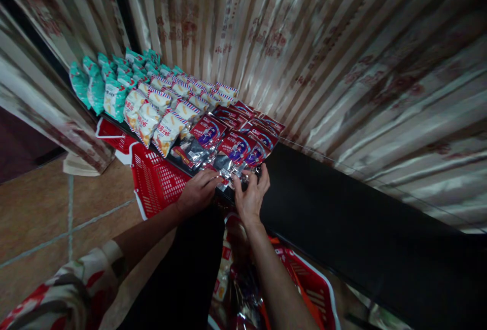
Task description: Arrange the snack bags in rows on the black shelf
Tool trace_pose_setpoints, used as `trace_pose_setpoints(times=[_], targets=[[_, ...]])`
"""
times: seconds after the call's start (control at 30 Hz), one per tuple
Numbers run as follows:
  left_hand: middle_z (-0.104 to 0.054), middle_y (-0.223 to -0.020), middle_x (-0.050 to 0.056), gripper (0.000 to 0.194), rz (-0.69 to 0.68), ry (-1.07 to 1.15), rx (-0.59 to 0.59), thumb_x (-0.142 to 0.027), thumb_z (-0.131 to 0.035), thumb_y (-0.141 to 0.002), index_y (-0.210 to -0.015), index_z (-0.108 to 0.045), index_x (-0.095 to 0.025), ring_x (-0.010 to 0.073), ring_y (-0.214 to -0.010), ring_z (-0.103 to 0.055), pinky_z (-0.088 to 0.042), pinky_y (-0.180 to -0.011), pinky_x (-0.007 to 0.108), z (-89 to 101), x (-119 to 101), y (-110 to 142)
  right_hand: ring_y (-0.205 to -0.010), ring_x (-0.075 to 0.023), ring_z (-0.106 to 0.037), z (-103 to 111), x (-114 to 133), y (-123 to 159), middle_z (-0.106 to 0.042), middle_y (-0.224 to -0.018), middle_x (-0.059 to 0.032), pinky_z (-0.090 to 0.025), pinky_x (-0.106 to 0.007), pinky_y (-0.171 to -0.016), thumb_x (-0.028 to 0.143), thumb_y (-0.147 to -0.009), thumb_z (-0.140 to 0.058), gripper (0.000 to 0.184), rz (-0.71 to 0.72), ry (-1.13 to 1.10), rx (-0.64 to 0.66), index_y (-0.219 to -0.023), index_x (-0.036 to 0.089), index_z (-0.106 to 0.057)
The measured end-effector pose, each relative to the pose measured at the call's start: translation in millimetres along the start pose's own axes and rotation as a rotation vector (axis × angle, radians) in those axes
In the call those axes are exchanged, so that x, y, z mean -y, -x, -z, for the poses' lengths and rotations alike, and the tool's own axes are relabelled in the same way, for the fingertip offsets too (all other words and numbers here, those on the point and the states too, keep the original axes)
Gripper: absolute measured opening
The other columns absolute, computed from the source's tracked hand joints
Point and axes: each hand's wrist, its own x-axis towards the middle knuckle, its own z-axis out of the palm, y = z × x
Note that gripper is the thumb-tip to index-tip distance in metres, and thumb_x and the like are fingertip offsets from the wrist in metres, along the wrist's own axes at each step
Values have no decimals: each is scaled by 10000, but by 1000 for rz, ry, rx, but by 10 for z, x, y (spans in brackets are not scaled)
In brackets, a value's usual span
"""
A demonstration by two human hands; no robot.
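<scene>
Red-and-purple snack packets (238,146) with shiny silver lower ends lie in overlapping rows on a long black shelf (312,193). At the front edge of these rows, my left hand (200,190) has its fingers closed at the silver end of a packet. My right hand (251,193) is just beside it, with thumb and fingers bent around the front packet's silver end; the fingertips are partly hidden. Left of the red packets stand white-and-yellow snack bags (167,130), and beyond them teal snack bags (114,97) in upright rows.
Striped floral curtains (304,56) hang behind the shelf. A red shopping basket (155,178) sits on the floor at the shelf's front left. Another red basket (319,294) holding packaged goods is below my right arm. Brown floor tiles (38,208) show at left.
</scene>
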Motion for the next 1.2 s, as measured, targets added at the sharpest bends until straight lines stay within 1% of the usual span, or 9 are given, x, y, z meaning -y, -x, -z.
trace_pose_setpoints(times=[0.2, 0.33, 0.43, 0.53, 0.7, 0.83, 0.97, 1.1, 1.2], targets=[[-619, -1061, 84, 282, -20, 146, 204, -173, -365, -896, -1101, -558, -173, 184, -999, -576, -492, -893, 341, 165, -673, -187, -1288, -242, -334, 331, -38, 292, -372, -1389, -149, -343, -474, -999, 313, -894, -397, 247, -34, -57, 23, -1018, 179, -563], [-633, -997, 63, 242, -32, 160, 464, -193, -393, -889, -1066, -558, -188, 188, -919, -601, -511, -823, 321, 47, -1222, -66, -1171, -205, -458, 747, -252, 611, -536, -1213, -119, -381, -433, -968, 251, -894, -365, 237, -72, -46, -25, -1000, 189, -568], [-615, -1097, 91, 252, -12, 93, 570, -194, -470, -855, -1094, -548, -178, 210, -933, -607, -519, -796, 334, -118, -1552, 155, -1029, -202, -533, 1097, -499, 947, -602, -1029, -105, -422, -403, -910, 244, -882, -378, 228, -138, 10, -52, -958, 175, -582], [-577, -1174, 157, 243, 19, -11, 665, -216, -537, -820, -1050, -574, -145, 262, -931, -612, -533, -735, 381, -253, -1807, 391, -874, -199, -573, 1381, -723, 1321, -633, -898, -84, -454, -378, -838, 279, -881, -380, 245, -277, 29, 54, -924, 169, -595], [-633, -922, 148, 139, 22, -62, 864, -231, -571, -798, -890, -613, -136, 296, -846, -620, -537, -636, 409, -303, -2105, 646, -932, -221, -576, 1600, -969, 1829, -640, -990, -97, -438, -385, -857, 312, -852, -417, 283, -467, 64, 261, -1011, 168, -602], [-604, -1054, 185, 285, 72, -55, 808, -310, -640, -768, -981, -597, -125, 314, -990, -583, -523, -756, 429, -320, -2165, 737, -1004, -268, -539, 1637, -1170, 2047, -624, -1051, -127, -398, -426, -889, 334, -774, -544, 388, -517, 210, 294, -1112, 147, -573], [-477, -1278, 250, 517, 87, -9, 664, -406, -665, -732, -1117, -540, -82, 372, -1214, -432, -431, -937, 512, -359, -2141, 737, -1006, -274, -553, 1646, -1280, 2094, -634, -1042, -124, -392, -401, -893, 326, -750, -600, 450, -603, 254, 470, -1161, 149, -556], [-463, -1323, 211, 335, 57, 137, 513, -242, -471, -862, -1151, -536, -86, 305, -1289, -363, -333, -1050, 483, -405, -2216, 700, -1091, -278, -519, 1675, -1224, 2016, -597, -1132, -157, -384, -350, -908, 314, -770, -602, 486, -691, 338, 565, -1220, 146, -526], [-588, -1178, 130, 273, 111, 342, 549, -157, -388, -873, -1059, -587, -144, 224, -1157, -504, -403, -1006, 399, -472, -2342, 762, -1088, -289, -524, 1719, -1167, 1943, -596, -1111, -172, -401, -342, -879, 308, -750, -630, 511, -748, 366, 551, -1217, 133, -517]])
